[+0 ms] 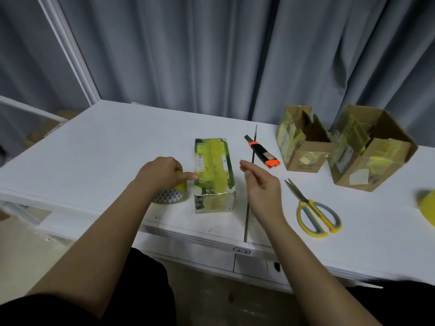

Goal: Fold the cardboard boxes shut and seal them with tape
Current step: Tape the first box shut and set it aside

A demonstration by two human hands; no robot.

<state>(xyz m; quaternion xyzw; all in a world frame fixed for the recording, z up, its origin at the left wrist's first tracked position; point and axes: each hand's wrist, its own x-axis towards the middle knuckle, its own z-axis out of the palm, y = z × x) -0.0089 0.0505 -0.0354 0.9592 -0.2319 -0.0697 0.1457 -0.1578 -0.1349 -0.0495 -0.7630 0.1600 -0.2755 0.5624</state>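
Note:
A closed cardboard box [213, 170] wrapped in yellowish tape lies in the middle of the white table [106, 142]. My left hand [162, 172] grips a roll of yellow tape [171, 195] just left of the box, and its forefinger points at the box's left top edge. My right hand [261, 184] hovers to the right of the box with loose fingers and holds nothing. Two open cardboard boxes stand at the back right, one nearer the middle [303, 142] and a larger one [369, 149] beside it, both with old tape on their flaps.
An orange and black utility knife [263, 152] lies right of the taped box. Yellow-handled scissors [313, 211] lie near the front right. Something yellow [427, 205] shows at the right edge. A dark seam [250, 184] runs across the tabletop. Grey curtains hang behind.

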